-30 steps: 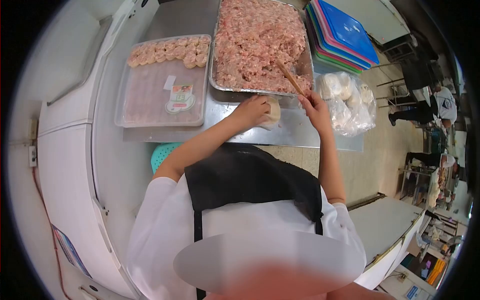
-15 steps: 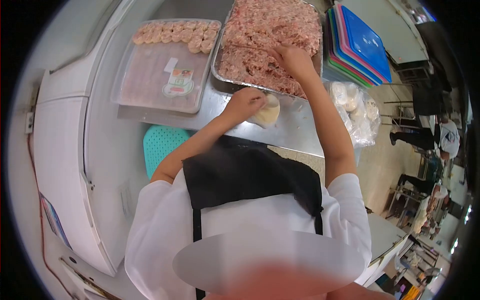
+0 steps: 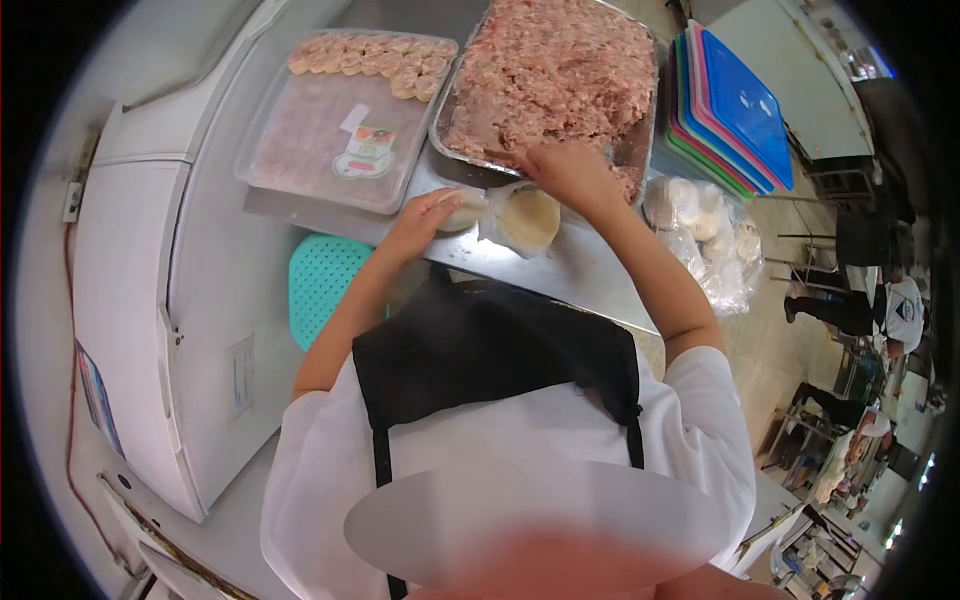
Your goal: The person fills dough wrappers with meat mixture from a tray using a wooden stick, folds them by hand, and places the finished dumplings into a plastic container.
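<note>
My left hand (image 3: 422, 222) is closed on the edge of a pale round dough wrapper (image 3: 462, 212), just above the metal table. To its right lies a stack of round wrappers (image 3: 530, 220) in clear plastic. My right hand (image 3: 572, 172) is closed around a thin stick-like tool (image 3: 504, 157), mostly hidden by the fingers, at the near edge of the metal tray (image 3: 470, 158). Pink ground meat (image 3: 555, 75) fills most of that tray. On the left, a plastic container (image 3: 290, 185) with a label holds rows of filled dumplings (image 3: 375, 58) at its far end.
Stacked coloured lids (image 3: 745, 105) stand right of the tray, with a plastic bag of wrapped rounds (image 3: 705, 235) nearer me. A teal perforated basket (image 3: 325, 290) sits below the table's left edge. A white fridge (image 3: 215, 300) borders the left. Other people (image 3: 905, 310) are far right.
My left hand has moved left from the wrapper stack, with a wrapper now in it. My right hand has come down from mid-tray to the tray's near edge.
</note>
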{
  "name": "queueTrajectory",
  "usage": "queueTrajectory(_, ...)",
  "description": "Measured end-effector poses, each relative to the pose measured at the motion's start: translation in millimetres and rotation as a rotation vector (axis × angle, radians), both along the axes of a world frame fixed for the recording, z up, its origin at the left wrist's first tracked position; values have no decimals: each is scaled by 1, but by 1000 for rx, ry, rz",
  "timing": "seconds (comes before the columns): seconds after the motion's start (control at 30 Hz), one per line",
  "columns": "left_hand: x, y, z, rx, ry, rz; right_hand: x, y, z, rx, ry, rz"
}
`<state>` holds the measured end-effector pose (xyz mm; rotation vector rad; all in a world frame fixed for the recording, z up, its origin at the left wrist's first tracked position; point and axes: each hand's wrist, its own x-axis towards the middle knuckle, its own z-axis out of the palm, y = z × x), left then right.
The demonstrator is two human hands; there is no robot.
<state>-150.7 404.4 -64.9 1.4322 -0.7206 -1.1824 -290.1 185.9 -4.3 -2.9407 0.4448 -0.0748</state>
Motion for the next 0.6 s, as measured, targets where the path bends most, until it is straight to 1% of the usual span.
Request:
queueTrajectory(0.07,6,-8,-6,44,-57,-50,-13,-3,-4,49,-11,-24)
queueTrajectory(0.17,5,-19,6,15,-190,-148,-23,-25,-11,91,-130,-25)
queueTrajectory(0.27,0,-26,14,-99,-204,-172,-14,-31,14,-147,-86,-97)
queueTrajectory(0.37,4,-29,4,-87,-262,-208,-1,-27,-1,-192,-5,-3)
queueTrajectory(0.47,5,-25,-11,-70,-164,-75,3,-10,0,-231,-63,134)
queueTrajectory(0.6,5,-16,-9,-44,-1,71,0,1,-2,-118,-67,82)
